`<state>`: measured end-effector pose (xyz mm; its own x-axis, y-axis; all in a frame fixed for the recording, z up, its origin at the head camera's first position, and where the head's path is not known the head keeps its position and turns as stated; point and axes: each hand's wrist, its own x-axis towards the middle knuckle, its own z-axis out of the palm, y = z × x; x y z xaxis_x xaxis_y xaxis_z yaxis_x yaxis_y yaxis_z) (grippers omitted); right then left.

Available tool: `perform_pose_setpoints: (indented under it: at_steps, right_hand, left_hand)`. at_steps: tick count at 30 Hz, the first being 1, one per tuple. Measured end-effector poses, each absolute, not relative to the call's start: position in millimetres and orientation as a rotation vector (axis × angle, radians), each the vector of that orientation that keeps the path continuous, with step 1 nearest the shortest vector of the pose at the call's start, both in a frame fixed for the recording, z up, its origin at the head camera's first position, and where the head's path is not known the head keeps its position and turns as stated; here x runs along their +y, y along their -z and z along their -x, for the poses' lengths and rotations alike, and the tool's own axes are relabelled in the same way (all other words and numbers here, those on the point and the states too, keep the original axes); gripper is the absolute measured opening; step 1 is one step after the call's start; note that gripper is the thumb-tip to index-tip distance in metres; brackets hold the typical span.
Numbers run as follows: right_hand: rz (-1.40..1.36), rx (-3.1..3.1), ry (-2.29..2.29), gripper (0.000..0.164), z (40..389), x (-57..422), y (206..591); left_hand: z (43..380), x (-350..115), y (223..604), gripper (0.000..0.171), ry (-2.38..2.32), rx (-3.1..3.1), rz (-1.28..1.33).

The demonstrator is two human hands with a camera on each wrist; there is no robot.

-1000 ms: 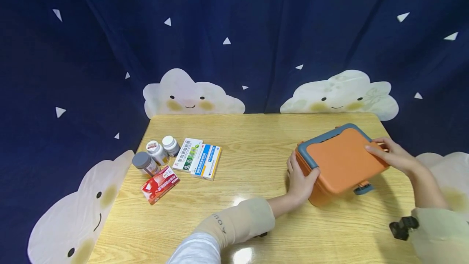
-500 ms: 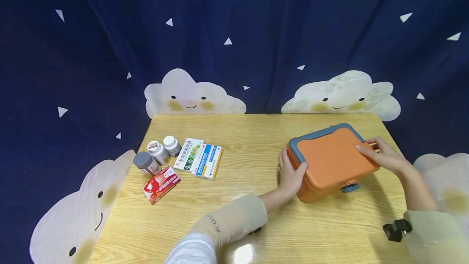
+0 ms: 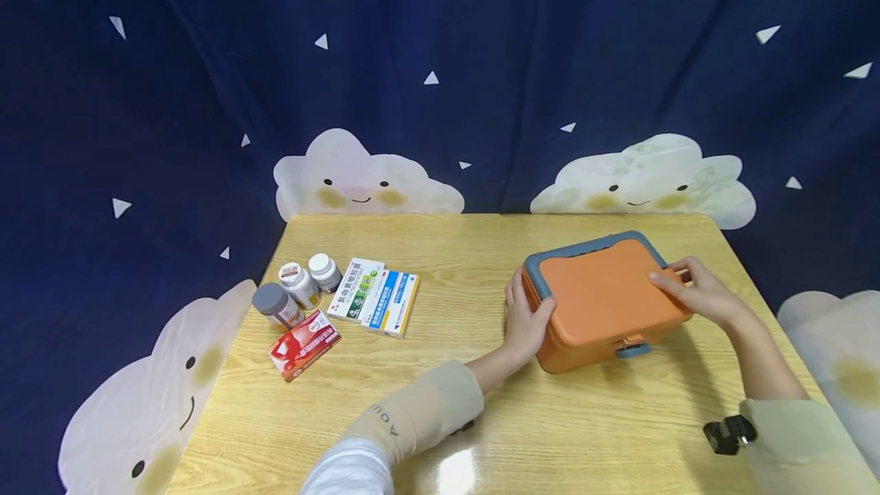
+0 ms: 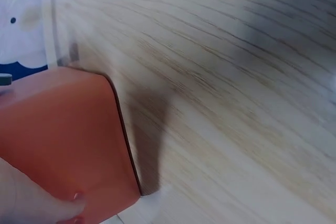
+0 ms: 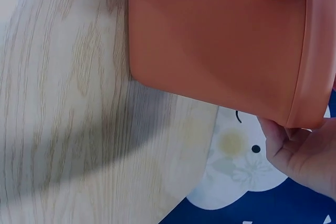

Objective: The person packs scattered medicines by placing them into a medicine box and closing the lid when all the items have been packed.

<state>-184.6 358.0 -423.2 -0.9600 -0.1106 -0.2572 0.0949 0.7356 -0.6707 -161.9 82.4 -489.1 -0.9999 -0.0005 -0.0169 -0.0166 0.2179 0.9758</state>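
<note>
An orange storage box with a grey-blue carrying handle and a grey-blue latch sits on the right half of the table, lid closed. My left hand grips its left end, thumb by the lid's corner. At the opposite end, my right hand holds the box by the rim, thumb on top. The left wrist view shows the box's end wall standing against the tabletop, part of my left hand on it. From the right wrist, my right hand's fingers show under the lid rim.
On the table's left are a grey-capped bottle, two white-capped bottles, a red medicine box, a white-and-green medicine box and a blue-and-white one. A dark blue curtain with clouds hangs behind the table.
Both hands have moved the orange box leftward across the table, keeping their hold on its two ends. The bottles and medicine boxes have stayed in place.
</note>
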Motion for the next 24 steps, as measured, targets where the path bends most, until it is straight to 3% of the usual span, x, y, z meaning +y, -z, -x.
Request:
perform_pose_setpoints:
  at_steps: [24]
  right_hand:
    - [0.013, 2.668, 1.051, 0.069, 186, 321, 422]
  left_hand:
    - [184, 44, 496, 0.073, -1.9, 2.504, -0.108]
